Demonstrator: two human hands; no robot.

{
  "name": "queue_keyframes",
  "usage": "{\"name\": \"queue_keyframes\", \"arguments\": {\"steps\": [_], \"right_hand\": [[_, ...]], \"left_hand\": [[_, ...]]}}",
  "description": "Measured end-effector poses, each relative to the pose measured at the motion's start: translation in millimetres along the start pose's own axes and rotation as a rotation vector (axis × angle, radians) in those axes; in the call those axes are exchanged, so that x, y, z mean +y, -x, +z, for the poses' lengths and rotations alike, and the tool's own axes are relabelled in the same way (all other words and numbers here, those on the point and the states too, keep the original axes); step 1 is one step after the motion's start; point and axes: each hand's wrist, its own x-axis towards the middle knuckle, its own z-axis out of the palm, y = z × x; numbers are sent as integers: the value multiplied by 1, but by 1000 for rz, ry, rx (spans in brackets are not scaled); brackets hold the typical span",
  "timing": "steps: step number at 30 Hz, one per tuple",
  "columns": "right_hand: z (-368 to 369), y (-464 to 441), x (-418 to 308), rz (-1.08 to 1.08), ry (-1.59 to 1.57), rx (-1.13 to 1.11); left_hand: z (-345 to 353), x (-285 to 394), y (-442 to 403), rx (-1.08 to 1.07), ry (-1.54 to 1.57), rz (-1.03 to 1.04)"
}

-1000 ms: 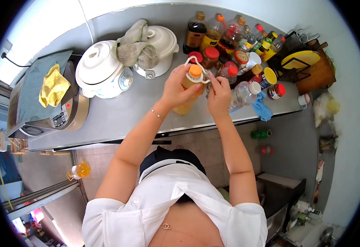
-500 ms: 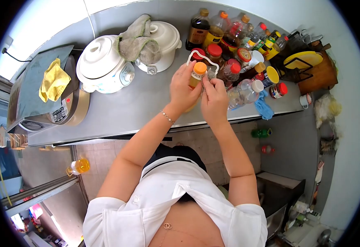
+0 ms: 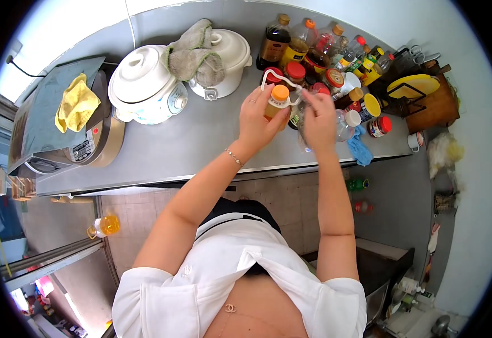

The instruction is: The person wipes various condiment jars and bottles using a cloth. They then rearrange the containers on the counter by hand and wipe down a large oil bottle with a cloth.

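My left hand [image 3: 255, 118] is wrapped around a bottle with an orange cap [image 3: 280, 93], held upright above the counter. A wavy white plastic handle [image 3: 277, 72] loops up beside the cap and joins at the bottle's neck. My right hand [image 3: 319, 124] is just right of that bottle, fingers bent and smeared by motion. Whether it holds anything is hidden. A clear plastic bottle with a white cap [image 3: 352, 118] lies close to its right side. Red-lidded jars [image 3: 295, 71] stand just behind both hands.
Sauce bottles [image 3: 273, 42] crowd the counter's back right. Two white lidded pots [image 3: 139, 84] stand left, a grey-green cloth [image 3: 192, 59] draped between them. A yellow cloth [image 3: 77, 103] lies on the covered cooker. A blue cloth [image 3: 359, 147] hangs near the counter's front edge [image 3: 201, 176]. An oil bottle [image 3: 108, 225] is below.
My right hand has moved right, away from the orange-capped bottle's neck. My left hand has shifted slightly right with the bottle, still gripping it.
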Motion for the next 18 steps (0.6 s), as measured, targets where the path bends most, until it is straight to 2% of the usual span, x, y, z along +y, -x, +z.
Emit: {"name": "queue_keyframes", "arguments": {"steps": [2,5,6,10,13,17,18], "right_hand": [[-13,-10,6,82,-103,45],[-26,-23,14,526,-800,-131],[-27,-24,7,648,-915,-160],[-2,-14,2,231,-232,-263],[12,-10,-1,321,-237,-155],[27,-11,-2,382,-93,-33],[26,-5,-14,254,-5,65]], "left_hand": [[-2,-1,4,7,-23,32],[-4,-7,3,-15,84,16],[-2,-12,5,-10,164,-22],[-7,-22,2,-84,430,-189],[-5,-36,5,-215,501,-249],[4,-28,7,-80,523,-215],[9,-30,8,-6,503,-195]]}}
